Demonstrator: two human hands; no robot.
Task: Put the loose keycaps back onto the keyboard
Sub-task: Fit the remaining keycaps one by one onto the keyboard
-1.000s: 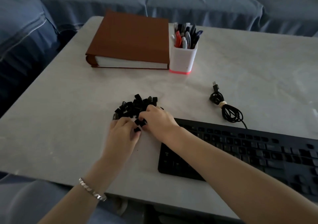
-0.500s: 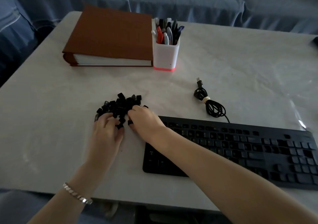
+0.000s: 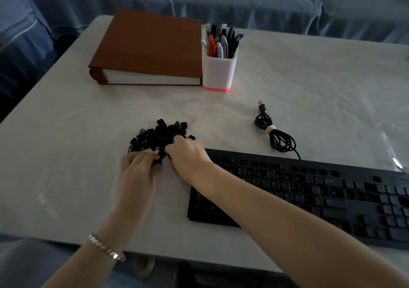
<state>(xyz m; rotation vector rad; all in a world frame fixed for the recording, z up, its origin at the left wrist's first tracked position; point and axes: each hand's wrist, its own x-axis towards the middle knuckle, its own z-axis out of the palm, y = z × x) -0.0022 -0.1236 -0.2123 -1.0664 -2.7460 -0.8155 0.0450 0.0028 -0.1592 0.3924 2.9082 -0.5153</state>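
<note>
While the keyboard (image 3: 309,183) lies long-axis left-to-right, the left hand (image 3: 137,174) and right hand (image 3: 188,157) curl into the keycaps (image 3: 159,135), grasp unclear.

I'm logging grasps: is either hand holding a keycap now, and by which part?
Cannot tell: left hand and right hand curl their fingers into the keycaps, but dim blur hides any pinch.

At the left grip (image 3: 138,172) and right grip (image 3: 188,157), black plastic keycaps (image 3: 159,136) on a pale grey, faintly marbled table (image 3: 66,155). Right of the grips, a black keyboard (image 3: 309,190) with dark grey keys and a black coiled cable (image 3: 281,141) tied in beige. Beyond them, a reddish-brown binder (image 3: 150,44) with white page edges, a white pen holder (image 3: 219,70) with a pink-red base, and a blue sofa (image 3: 243,0).
</note>
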